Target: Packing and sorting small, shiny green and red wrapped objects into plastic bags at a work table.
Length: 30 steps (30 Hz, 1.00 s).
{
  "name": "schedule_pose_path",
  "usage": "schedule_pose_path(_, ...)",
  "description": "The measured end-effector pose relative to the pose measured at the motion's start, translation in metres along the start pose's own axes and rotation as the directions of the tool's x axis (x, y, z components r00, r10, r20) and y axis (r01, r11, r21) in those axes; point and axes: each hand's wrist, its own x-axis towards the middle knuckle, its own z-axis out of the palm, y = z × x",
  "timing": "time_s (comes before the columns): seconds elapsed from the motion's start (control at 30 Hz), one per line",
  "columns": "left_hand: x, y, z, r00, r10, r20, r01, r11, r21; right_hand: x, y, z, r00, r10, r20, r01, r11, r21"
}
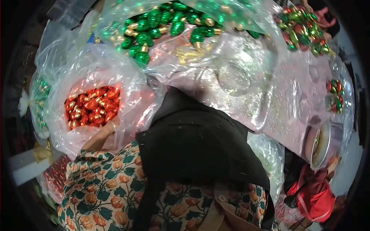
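- Head view: left hand [111,126] at the near right edge of the red ornaments [92,107], inside the open mouth of a clear plastic bag [135,102]. Fingers partly hidden; cannot tell how far open they are, nor whether they grip an ornament or the plastic.
- Right hand out of sight; cannot tell its opening or hold.
- Red ornaments lie heaped in the bag, gold caps showing among them. Bag sits on the person's left, beside the black apron [189,142]; patterned shirt [104,188] under the apron.
- Ahead, green ornaments [154,17] with gold caps, loosely piled at the far end of a shiny tray [264,119]; plastic sheeting [115,23] partly over them.
- Glitter [246,100] scattered over tray and pale table cover [287,96].
- Far right, a mixed heap of ornaments [302,32], red, green and gold. Nearer, two red-and-green ornaments [334,96] side by side.
- Round dish [320,144] tilted at the table's right edge; another person in red [318,194] just below it.
- Far left, a tied clear bag with green contents [40,102], beside the red ornaments' bag.
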Motion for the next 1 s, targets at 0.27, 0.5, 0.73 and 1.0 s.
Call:
schedule_pose_path(0.27, -0.051, 0.014, -0.176, 0.855, -0.359, -0.374, -0.023, 0.695, -0.719, 0.089, -0.134, 0.010, 0.872, -0.466, -0.153, 0.481, 0.753, 0.448)
schedule_pose_path(0.5, -0.012, 0.013, -0.005, 0.847, 0.165, -0.506, -0.527, 0.138, -0.838, 0.191, -0.162, -0.070, 0.787, -0.617, -0.018, 0.582, 0.731, 0.357)
schedule_pose_path(0.73, -0.003, 0.021, -0.031, 0.876, 0.133, -0.464, -0.480, 0.153, -0.864, 0.204, -0.118, -0.124, 0.804, -0.555, 0.214, 0.491, 0.823, 0.287)
schedule_pose_path(1.0, -0.101, 0.011, -0.319, 0.640, -0.588, -0.495, -0.556, 0.090, -0.826, 0.075, -0.047, -0.291, 0.815, -0.141, 0.563, -0.017, 0.963, 0.267)
